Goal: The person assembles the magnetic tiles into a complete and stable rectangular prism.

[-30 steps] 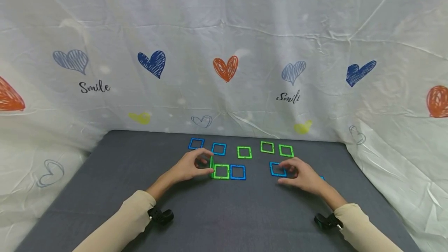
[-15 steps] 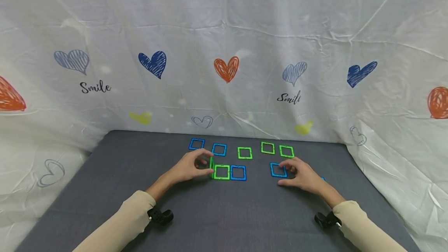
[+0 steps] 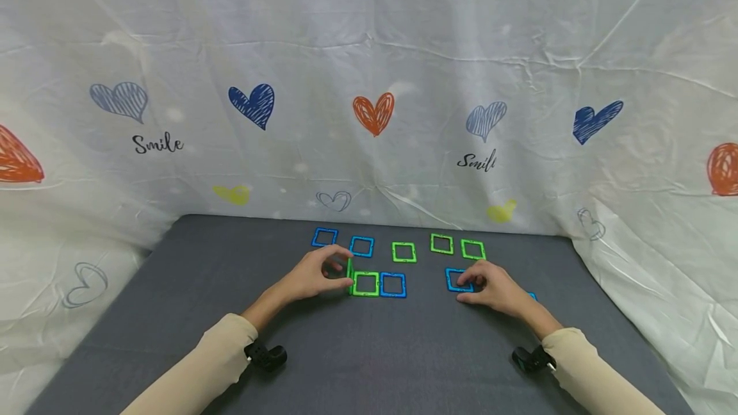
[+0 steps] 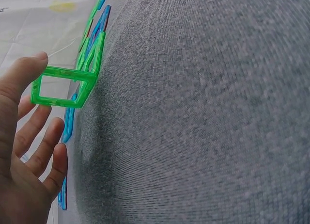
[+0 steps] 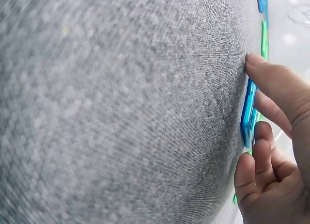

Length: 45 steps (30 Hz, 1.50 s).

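My left hand (image 3: 316, 272) pinches a green square frame-shaped magnetic tile (image 4: 63, 72) between thumb and fingers. This tile stands on edge at the left side of a flat green tile (image 3: 366, 294). Against the flat tile's right side lies a blue tile (image 3: 393, 295), also flat. Over to the right, my right hand (image 3: 497, 288) hovers low around another blue tile (image 3: 449, 280), its index finger above the frame and its thumb near the close edge. In the right wrist view the thumb tip is apart from that blue tile (image 5: 249, 105), and no grip shows.
Behind the hands lie two blue tiles (image 3: 361, 255) (image 3: 325, 230) and three green tiles (image 3: 403, 261) (image 3: 442, 252) (image 3: 473, 257). Part of a blue tile (image 3: 533, 296) shows beyond the right wrist. A grey cloth (image 3: 369, 357) covers the table, with a white printed curtain (image 3: 369, 165) behind.
My right hand has shifted slightly left, its index finger farther over the blue tile. The left hand keeps holding the upright green tile in place.
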### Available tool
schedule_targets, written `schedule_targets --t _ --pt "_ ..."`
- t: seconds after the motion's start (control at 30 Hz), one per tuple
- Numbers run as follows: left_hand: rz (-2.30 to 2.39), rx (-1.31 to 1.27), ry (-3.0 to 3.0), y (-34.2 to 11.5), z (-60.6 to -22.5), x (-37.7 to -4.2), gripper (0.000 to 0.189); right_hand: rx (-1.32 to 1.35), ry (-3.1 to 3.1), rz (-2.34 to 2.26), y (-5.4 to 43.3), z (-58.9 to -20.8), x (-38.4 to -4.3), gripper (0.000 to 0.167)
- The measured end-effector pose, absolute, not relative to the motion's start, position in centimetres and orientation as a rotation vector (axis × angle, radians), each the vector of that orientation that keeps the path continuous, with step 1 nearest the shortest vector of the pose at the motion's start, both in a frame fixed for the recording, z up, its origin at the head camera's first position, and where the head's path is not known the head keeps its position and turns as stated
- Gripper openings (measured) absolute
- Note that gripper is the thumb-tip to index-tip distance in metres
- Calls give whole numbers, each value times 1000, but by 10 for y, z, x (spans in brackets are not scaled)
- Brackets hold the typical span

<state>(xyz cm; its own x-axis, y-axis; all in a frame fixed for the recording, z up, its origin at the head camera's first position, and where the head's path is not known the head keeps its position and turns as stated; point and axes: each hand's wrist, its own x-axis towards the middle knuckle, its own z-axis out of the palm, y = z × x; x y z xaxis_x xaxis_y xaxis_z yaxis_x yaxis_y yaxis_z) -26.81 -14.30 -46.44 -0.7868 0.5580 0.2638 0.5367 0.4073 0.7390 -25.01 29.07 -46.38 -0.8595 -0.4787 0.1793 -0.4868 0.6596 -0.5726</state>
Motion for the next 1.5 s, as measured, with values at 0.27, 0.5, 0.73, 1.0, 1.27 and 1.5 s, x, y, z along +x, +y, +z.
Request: schedule_targets --t 0.27,0.5,0.73,1.0,1.27,1.5 --pt "1354 1011 2611 -143 -462 -267 54 863 -2844 1032 290 -462 -251 9" --pt "1342 978 2611 -143 -461 -267 55 890 -2859 1033 290 -461 -251 8" --pt "1332 984 2616 -142 -460 -267 54 902 -2872 1051 290 -458 -250 6" --pt "1337 982 2614 -142 -462 -267 55 916 -2864 1069 291 -453 -249 5" --pt "1335 983 2613 -142 -462 -266 56 919 -2851 1101 290 -447 -249 5" --pt "1338 1029 2621 -143 -465 -266 51 972 -2796 1120 289 -443 -253 7"
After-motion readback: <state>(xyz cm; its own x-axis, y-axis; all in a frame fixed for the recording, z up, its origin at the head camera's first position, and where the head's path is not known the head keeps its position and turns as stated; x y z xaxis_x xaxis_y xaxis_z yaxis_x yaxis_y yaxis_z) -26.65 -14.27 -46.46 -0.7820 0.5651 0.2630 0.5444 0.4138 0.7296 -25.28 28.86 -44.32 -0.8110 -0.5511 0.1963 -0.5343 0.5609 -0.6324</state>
